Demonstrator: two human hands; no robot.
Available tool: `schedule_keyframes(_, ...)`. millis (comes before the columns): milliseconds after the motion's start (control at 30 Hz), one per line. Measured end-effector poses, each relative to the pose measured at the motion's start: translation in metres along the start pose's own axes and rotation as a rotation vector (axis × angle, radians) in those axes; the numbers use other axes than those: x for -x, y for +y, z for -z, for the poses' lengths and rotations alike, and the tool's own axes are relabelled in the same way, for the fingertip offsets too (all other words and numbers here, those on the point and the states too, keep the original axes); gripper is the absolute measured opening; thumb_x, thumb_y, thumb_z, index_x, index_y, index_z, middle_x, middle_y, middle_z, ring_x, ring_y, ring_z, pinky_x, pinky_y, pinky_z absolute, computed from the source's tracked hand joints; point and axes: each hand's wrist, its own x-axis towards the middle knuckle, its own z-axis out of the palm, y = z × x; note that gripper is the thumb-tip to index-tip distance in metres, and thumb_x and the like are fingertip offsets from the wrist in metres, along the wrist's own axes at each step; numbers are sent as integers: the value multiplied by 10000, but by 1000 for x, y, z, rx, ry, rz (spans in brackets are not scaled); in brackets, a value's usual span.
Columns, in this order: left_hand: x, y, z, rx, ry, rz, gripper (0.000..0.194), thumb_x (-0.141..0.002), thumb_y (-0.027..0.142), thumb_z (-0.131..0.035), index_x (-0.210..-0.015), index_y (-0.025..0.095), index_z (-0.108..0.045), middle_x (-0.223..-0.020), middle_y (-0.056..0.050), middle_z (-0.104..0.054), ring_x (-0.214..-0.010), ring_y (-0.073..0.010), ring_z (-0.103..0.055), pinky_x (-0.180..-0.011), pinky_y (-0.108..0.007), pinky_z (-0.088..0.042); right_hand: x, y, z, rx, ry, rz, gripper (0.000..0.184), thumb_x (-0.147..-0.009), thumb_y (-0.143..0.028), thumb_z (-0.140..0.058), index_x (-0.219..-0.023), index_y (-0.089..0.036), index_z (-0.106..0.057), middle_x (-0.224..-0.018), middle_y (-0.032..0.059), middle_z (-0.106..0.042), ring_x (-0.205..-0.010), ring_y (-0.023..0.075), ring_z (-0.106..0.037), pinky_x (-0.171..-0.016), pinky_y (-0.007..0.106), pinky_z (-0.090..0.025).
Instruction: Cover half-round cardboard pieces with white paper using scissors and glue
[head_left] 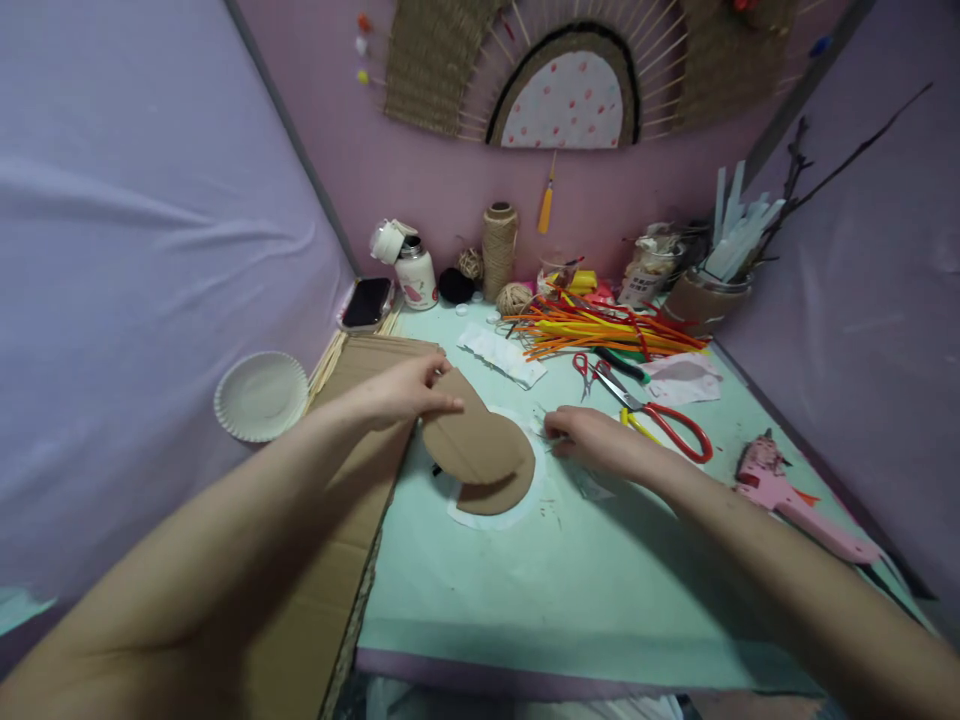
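Note:
My left hand (405, 390) pinches the upper edge of a round brown cardboard piece (472, 440) and tilts it up. Beneath it, a second brown cardboard disc (504, 492) lies flat on a white paper circle (491, 520) on the pale green table (570, 590). My right hand (592, 438) rests on the table just right of the discs, its fingers curled together at something small that I cannot make out. A large sheet of corrugated cardboard (352, 520) lies under my left forearm.
Red-handled scissors (671, 425) and small red scissors (589, 370) lie right of my right hand. A pink glue gun (787, 495) sits at the right edge. Orange and yellow sticks (600, 335), twine spools (499, 250), a bottle (415, 275), a phone (366, 302) and jars line the back. A paper plate (261, 396) lies left.

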Motion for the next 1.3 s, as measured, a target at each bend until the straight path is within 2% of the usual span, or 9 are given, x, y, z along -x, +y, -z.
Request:
schedule_keyframes(133,13,-19,-22,179,97,125,504,-559,275,-850,-971,196,-571,-651,53,-581,-595,-134,-573,-508,-213,-393,30,11,2,91,42,-42,188,-857,-121,-453,-797,-187,-619,-870,79,-658,-784,207,-602,-655,282,-368)
schedule_keyframes(267,30,-27,-10,388,207,162,545,-600,204,-842,-1083,192,-590,-688,43,-598,-607,-110,-580,-525,-193,-435,91,35,8,109,-80,-98,158,-813,-127,-507,-716,-208,-601,-754,54,-667,-678,208,-615,-601,297,-379)
schedule_keyframes(333,39,-28,0,502,278,169,503,-618,172,-835,-1066,180,-606,-791,6,-652,-670,-110,-616,-569,-191,-486,112,42,8,111,-85,-139,132,-773,-163,-606,-879,-213,-668,-950,87,-710,-774,248,-674,-659,336,-465)
schedule_keyframes(400,46,-28,7,629,397,130,446,-620,124,-825,-1007,176,-610,-891,-13,-678,-733,-113,-644,-611,-194,-527,116,38,4,153,6,-146,415,-711,-200,-720,-1122,-209,-666,-1244,153,-649,-985,335,-678,-784,428,-525)
schedule_keyframes(533,56,-21,9,822,563,28,371,-639,54,-783,-939,175,-601,-913,1,-680,-738,-110,-656,-619,-205,-566,77,-4,-17,206,182,123,641,-747,-277,-778,-1350,-224,-567,-1470,183,-492,-1300,393,-501,-978,526,-487)
schedule_keyframes(667,70,-16,2,871,587,34,331,-670,40,-754,-940,162,-607,-885,-4,-677,-723,-105,-656,-605,-191,-571,29,-49,-44,175,82,435,785,-747,-498,-783,-1443,-281,-491,-1550,143,-414,-1425,425,-325,-1090,617,-351)
schedule_keyframes(1000,122,-33,2,853,655,126,433,-653,175,-800,-1041,212,-611,-1006,-29,-714,-755,-130,-678,-619,-206,-587,-5,-74,-27,249,35,171,527,-930,-433,-580,-1419,-248,-510,-1521,163,-446,-1353,407,-404,-944,542,-439)
schedule_keyframes(1167,135,-38,-4,864,670,144,488,-633,224,-834,-1064,219,-606,-1049,-45,-711,-805,-156,-691,-632,-212,-590,-43,-81,9,219,210,148,293,-956,-372,-516,-1092,-179,-689,-1194,150,-667,-1112,300,-573,-907,410,-417)
schedule_keyframes(1300,139,-42,-13,892,636,152,479,-655,245,-835,-1073,226,-602,-1105,-43,-695,-841,-154,-688,-676,-227,-596,-74,-95,16,222,128,181,266,-902,-355,-554,-964,-165,-728,-1014,148,-706,-989,287,-619,-772,338,-442)
